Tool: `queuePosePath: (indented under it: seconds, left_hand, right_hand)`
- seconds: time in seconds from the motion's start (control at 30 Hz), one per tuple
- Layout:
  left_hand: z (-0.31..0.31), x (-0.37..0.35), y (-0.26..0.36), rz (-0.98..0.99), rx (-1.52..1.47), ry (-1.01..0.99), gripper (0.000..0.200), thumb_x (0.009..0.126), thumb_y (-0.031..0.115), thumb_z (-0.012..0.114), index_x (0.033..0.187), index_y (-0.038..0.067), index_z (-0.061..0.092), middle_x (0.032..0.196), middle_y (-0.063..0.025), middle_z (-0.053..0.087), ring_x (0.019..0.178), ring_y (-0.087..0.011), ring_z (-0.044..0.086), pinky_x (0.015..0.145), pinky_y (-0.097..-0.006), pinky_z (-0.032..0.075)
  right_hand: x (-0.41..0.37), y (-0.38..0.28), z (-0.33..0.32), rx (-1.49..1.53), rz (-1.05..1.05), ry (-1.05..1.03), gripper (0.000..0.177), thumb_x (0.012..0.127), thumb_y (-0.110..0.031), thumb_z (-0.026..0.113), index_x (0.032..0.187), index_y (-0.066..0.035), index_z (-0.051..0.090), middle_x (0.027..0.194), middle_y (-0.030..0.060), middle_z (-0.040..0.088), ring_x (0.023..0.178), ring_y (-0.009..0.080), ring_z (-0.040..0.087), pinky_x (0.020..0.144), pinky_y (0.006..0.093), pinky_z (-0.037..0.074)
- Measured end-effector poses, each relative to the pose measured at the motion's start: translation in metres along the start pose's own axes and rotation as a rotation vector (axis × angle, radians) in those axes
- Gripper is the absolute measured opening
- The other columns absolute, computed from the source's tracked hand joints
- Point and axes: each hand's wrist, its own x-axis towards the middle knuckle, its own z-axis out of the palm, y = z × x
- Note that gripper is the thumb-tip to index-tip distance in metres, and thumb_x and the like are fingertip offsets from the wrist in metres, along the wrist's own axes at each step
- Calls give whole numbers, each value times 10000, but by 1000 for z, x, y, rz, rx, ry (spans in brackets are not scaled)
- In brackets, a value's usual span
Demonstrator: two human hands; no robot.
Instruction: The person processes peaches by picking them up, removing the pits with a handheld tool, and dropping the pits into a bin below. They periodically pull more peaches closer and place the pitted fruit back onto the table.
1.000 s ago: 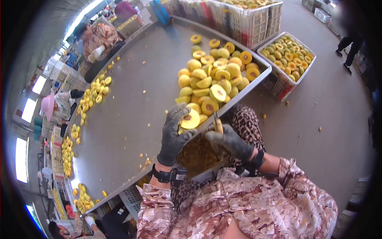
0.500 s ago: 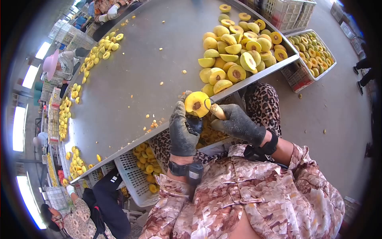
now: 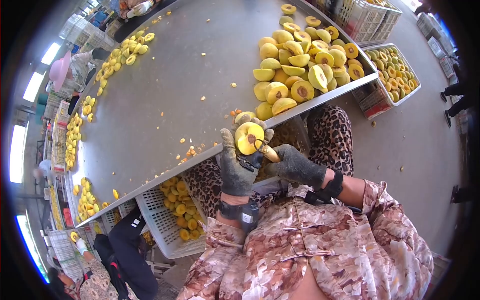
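Note:
A halved yellow peach [image 3: 246, 131] rests in my left hand [image 3: 237, 172], cut face up with its brown middle showing. The gloved fingers curl around its edge. My right hand [image 3: 304, 166], also gloved, grips the pale wooden handle of a pitting tool [image 3: 270, 153]. The tool's thin curved metal loop is at the brown middle of the cut face. Just beyond my left fingertips, another yellow peach piece [image 3: 245, 116] shows at the table edge, partly hidden by the fingers. A pile of peach halves [image 3: 300, 61] lies on the metal table [image 3: 165, 90] to the right.
A white crate [image 3: 150, 220] of peach pieces stands under the table's near edge. On the floor at right sits another filled crate [image 3: 370, 102]. Small scraps [image 3: 190, 152] dot the table. Co-workers sit along the left side near rows of peach pieces [image 3: 75, 140].
The tool's loop has moved from the peach half's right edge to its brown middle. My left fingers now spread further around the fruit, and another peach piece shows behind them.

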Motion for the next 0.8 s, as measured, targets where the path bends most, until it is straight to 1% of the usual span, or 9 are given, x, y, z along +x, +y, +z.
queuePosePath:
  seconds: [0.03, 0.13, 0.17, 0.3, 0.33, 0.53, 0.63, 0.73, 0.8]
  left_hand:
    - [4, -3, 3, -22, 46, 53, 602, 1106, 479, 378, 1449, -4, 488, 1291, -225, 629, 1154, -372, 657, 1017, -455, 560]
    - [-6, -6, 7, 37, 203, 51, 602, 1110, 477, 364, 1469, 4, 467, 1303, -222, 626, 1160, -345, 655, 1020, -455, 557]
    - [-8, -7, 10, 120, 367, 23, 581, 1117, 459, 358, 1433, -6, 503, 1303, -211, 630, 1166, -311, 652, 1012, -433, 560]
    - [7, -7, 14, 196, 269, 269, 552, 1123, 430, 359, 1340, -30, 574, 1293, -189, 643, 1138, -256, 660, 994, -387, 562]
    - [5, -7, 13, 211, 293, 255, 554, 1122, 430, 363, 1332, -34, 581, 1284, -190, 648, 1130, -254, 663, 987, -388, 563]
    - [2, -7, 16, 290, 376, 251, 563, 1117, 449, 370, 1269, -34, 614, 1191, -179, 670, 1064, -266, 679, 943, -383, 587]
    - [1, -5, 15, 302, 362, 282, 566, 1117, 446, 377, 1249, -45, 625, 1162, -183, 678, 1033, -267, 689, 909, -379, 599]
    - [-5, -3, 15, 310, 373, 277, 568, 1115, 444, 387, 1233, -54, 633, 1147, -187, 681, 1025, -266, 692, 897, -377, 605]
    - [-7, -1, 15, 312, 375, 253, 570, 1113, 444, 395, 1229, -60, 634, 1152, -189, 680, 1036, -264, 689, 901, -380, 605]
  right_hand:
    - [4, 5, -1, 37, 32, -17, 202, 838, -74, 694, 1015, 23, 693, 815, 21, 672, 758, 86, 584, 694, 309, 496]
    - [6, 7, 1, -61, -110, 46, 212, 834, -83, 702, 1005, 40, 672, 794, 61, 679, 747, 116, 591, 702, 336, 503]
    - [6, 2, 2, -124, -126, 69, 200, 839, -86, 697, 988, 46, 679, 779, 88, 684, 724, 130, 599, 690, 343, 505]
    - [7, -23, 7, -292, -215, 136, 185, 849, -88, 680, 960, 60, 691, 754, 171, 693, 681, 186, 637, 667, 370, 513]
    - [8, -26, 8, -310, -242, 147, 186, 849, -86, 676, 963, 61, 690, 757, 186, 693, 683, 200, 647, 668, 376, 516]
    - [15, -16, 24, -171, -136, 99, 190, 897, -103, 648, 992, 50, 709, 809, 207, 725, 710, 212, 684, 670, 383, 525]
    - [19, 0, 35, -125, -200, 118, 190, 917, -108, 640, 999, 47, 713, 808, 206, 727, 703, 196, 677, 662, 382, 526]
    - [27, 8, 31, -244, -245, 133, 168, 913, -95, 673, 991, 52, 700, 769, 144, 716, 733, 96, 632, 659, 349, 527]
    - [32, 8, 30, -299, -271, 158, 172, 921, -101, 674, 995, 51, 705, 784, 151, 728, 738, 109, 655, 658, 357, 531]
